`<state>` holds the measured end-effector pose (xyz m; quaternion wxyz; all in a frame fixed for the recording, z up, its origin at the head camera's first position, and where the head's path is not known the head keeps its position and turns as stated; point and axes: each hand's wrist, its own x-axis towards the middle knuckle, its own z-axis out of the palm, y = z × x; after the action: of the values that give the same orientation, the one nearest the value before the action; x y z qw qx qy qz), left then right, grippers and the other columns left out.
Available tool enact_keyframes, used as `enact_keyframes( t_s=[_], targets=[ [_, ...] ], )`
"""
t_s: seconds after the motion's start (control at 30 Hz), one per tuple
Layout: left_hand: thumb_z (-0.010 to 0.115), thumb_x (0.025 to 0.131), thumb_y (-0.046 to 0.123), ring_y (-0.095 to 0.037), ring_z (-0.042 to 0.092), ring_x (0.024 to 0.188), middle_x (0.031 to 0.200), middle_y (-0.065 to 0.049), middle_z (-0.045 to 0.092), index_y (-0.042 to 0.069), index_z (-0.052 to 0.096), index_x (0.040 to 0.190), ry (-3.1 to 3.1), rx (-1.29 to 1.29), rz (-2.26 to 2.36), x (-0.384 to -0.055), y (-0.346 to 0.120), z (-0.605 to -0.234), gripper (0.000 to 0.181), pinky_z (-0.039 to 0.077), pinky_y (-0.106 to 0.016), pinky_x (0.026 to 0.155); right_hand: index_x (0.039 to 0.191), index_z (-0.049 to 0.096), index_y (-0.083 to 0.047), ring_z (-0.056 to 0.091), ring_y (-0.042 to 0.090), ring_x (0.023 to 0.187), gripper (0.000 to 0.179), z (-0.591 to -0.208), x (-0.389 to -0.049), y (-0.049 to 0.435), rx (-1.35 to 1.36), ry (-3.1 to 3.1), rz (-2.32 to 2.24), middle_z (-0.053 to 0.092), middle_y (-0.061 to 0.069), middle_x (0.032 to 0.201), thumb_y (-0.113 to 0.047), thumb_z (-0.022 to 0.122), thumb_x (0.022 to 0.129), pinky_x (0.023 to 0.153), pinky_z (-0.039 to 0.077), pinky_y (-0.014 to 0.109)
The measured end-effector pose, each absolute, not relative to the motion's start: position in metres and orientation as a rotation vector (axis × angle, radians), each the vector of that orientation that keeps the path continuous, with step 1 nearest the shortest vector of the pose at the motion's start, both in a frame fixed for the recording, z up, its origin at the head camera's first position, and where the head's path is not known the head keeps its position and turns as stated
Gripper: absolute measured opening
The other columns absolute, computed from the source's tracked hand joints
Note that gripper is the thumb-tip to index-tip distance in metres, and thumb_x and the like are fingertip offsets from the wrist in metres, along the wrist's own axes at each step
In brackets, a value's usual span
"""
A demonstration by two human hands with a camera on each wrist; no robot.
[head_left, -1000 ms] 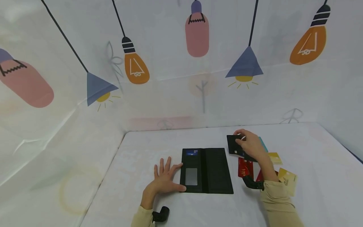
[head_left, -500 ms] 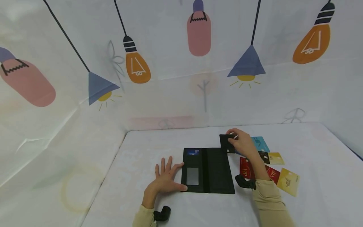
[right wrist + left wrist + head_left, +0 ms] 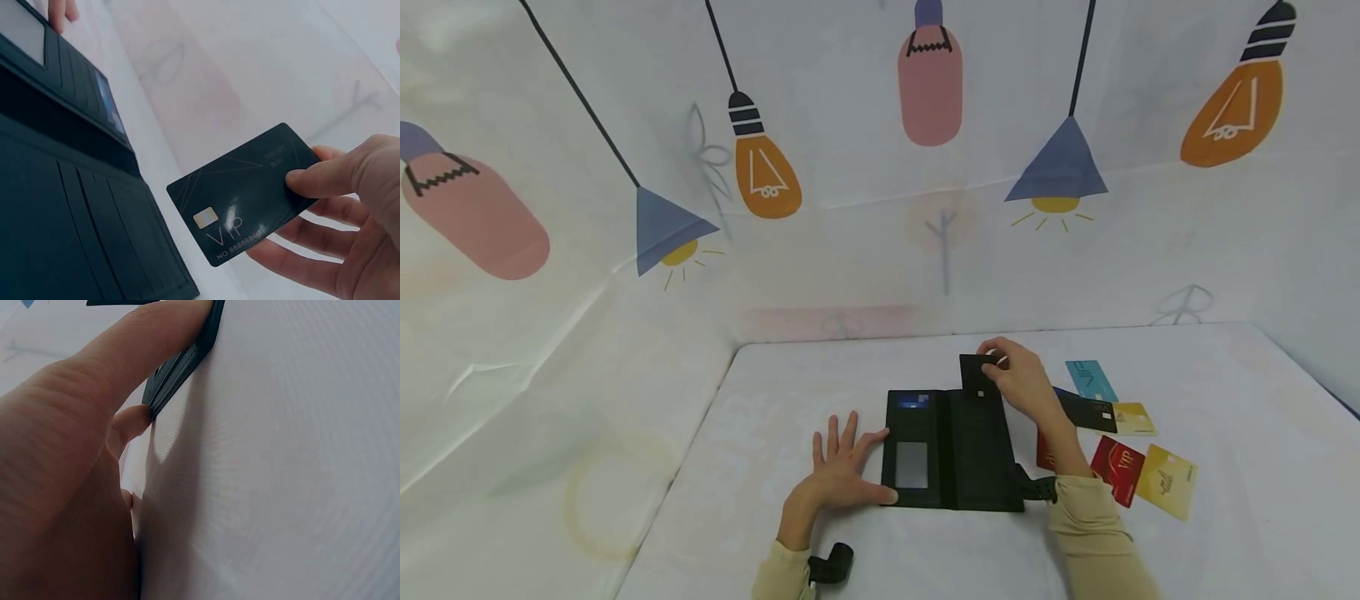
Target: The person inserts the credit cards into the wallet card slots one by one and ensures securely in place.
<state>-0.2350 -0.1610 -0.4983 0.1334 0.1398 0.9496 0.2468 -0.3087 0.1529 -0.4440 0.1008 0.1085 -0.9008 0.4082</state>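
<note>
A black wallet lies open flat on the table, with card slots on both halves and a blue card in the top of its left half. My left hand rests spread at the wallet's left edge, thumb on the lower corner and index fingertip touching higher up. Between thumb and fingers, my right hand pinches a black VIP card with a chip. In the right wrist view this card is apart from the wallet's slots, beyond its top edge.
Right of the wallet lie a teal card, a black card, gold cards and red VIP cards, some overlapping. My right forearm partly covers one red card. A patterned white sheet rises behind the table.
My right hand has carried the black card leftward from the loose cards to the top of the wallet's right half. The left hand has stayed at the wallet's edge.
</note>
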Motion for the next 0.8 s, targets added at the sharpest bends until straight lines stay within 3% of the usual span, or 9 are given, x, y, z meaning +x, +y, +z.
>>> enact_keyframes(
  t_s=[0.8],
  targets=[
    [0.079,0.072,0.058,-0.046,-0.017,0.148,0.165,-0.019,0.000,0.030,0.040,0.149,2.752,0.385,0.688,-0.236,-0.159,-0.497,0.091,-0.014,-0.068,0.112,0.111,0.063,-0.010,0.064,0.029,0.094,0.019,-0.455,-0.308,0.090,0.440,-2.548,1.371,0.066,0.012,0.105,-0.005,0.064,0.093,0.079,0.052,0.048]
  ],
)
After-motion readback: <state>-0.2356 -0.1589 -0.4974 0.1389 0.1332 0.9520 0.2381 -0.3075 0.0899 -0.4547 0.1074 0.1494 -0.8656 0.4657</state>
